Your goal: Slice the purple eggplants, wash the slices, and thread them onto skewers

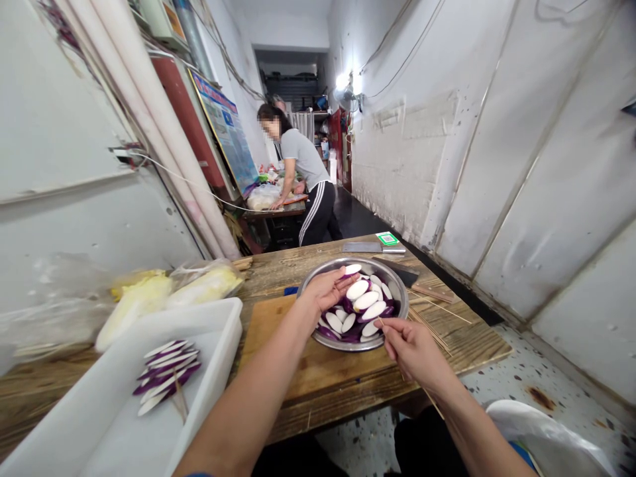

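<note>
A steel bowl (403,306) in front of me is heaped with eggplant slices (366,300), white-faced with purple skin. My left hand (322,290) is over the bowl's left side, palm up, with one slice (352,269) held between thumb and fingers. At the bowl's near right edge my right hand (408,341) pinches a thin bamboo skewer (434,403). Its tip points toward the slices, and its tail runs back under my right wrist. To the left, skewered eggplant slices (167,371) lie in a white plastic tray (232,318).
A wooden cutting board (268,331) lies partly under the bowl on the wooden table (278,265). Behind the bowl are a cleaver (362,247) and a dark-bladed knife (397,270). Loose skewers (431,330) lie right. Bagged cabbages (136,305) sit left. A person (305,159) bends over another table.
</note>
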Action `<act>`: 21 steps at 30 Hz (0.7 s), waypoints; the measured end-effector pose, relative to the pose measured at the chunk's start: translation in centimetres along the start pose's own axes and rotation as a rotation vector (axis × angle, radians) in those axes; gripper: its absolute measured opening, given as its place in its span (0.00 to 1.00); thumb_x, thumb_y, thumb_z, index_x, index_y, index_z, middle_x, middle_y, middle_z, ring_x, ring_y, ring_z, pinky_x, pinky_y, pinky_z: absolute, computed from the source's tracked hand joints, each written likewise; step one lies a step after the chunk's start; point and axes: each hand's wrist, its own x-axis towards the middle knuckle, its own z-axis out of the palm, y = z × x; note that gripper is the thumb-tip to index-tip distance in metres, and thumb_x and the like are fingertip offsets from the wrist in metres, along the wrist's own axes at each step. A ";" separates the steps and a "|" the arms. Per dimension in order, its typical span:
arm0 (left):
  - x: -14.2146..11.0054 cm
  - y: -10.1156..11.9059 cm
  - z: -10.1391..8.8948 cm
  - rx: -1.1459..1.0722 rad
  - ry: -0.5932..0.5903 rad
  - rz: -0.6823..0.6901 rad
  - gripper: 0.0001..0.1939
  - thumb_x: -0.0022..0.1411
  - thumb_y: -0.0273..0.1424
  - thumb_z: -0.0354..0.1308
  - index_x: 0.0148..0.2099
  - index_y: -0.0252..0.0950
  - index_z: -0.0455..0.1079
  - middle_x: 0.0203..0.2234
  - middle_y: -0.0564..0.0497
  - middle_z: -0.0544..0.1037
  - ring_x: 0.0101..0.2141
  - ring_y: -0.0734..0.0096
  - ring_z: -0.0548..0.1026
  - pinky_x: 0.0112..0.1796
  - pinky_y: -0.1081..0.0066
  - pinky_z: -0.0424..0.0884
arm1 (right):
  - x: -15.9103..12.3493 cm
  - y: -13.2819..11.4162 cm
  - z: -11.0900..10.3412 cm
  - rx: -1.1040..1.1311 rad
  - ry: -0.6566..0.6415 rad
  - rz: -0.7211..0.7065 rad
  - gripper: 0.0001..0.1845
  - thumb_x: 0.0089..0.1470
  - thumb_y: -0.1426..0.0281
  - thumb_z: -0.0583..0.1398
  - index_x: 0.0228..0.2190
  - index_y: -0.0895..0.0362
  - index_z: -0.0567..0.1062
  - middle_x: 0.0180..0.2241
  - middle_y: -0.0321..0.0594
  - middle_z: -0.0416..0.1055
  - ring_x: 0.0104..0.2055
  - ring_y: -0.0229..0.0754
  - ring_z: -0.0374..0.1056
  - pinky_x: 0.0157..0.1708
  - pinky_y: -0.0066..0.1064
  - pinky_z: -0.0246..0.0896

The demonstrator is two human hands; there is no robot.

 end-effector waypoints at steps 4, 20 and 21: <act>-0.1 0.0 0.1 -0.002 0.000 -0.007 0.05 0.61 0.22 0.51 0.37 0.28 0.68 0.39 0.38 0.76 0.41 0.62 0.76 0.43 0.64 0.73 | 0.0 0.2 0.0 -0.012 0.000 -0.009 0.20 0.50 0.60 0.53 0.37 0.62 0.73 0.12 0.25 0.57 0.08 0.28 0.47 0.08 0.23 0.40; -0.6 -0.2 0.6 0.027 0.042 0.061 0.06 0.60 0.19 0.51 0.37 0.25 0.69 0.34 0.38 0.78 0.37 0.62 0.78 0.40 0.67 0.75 | 0.3 0.4 0.0 -0.045 0.003 -0.019 0.17 0.51 0.63 0.52 0.36 0.62 0.73 0.12 0.26 0.58 0.09 0.29 0.48 0.09 0.23 0.41; -0.6 -0.2 0.7 0.027 0.043 0.063 0.06 0.60 0.19 0.51 0.37 0.25 0.69 0.33 0.38 0.78 0.37 0.62 0.78 0.39 0.67 0.75 | 0.3 0.5 0.0 -0.048 0.004 -0.022 0.17 0.52 0.63 0.52 0.36 0.62 0.74 0.12 0.26 0.58 0.09 0.29 0.48 0.09 0.23 0.41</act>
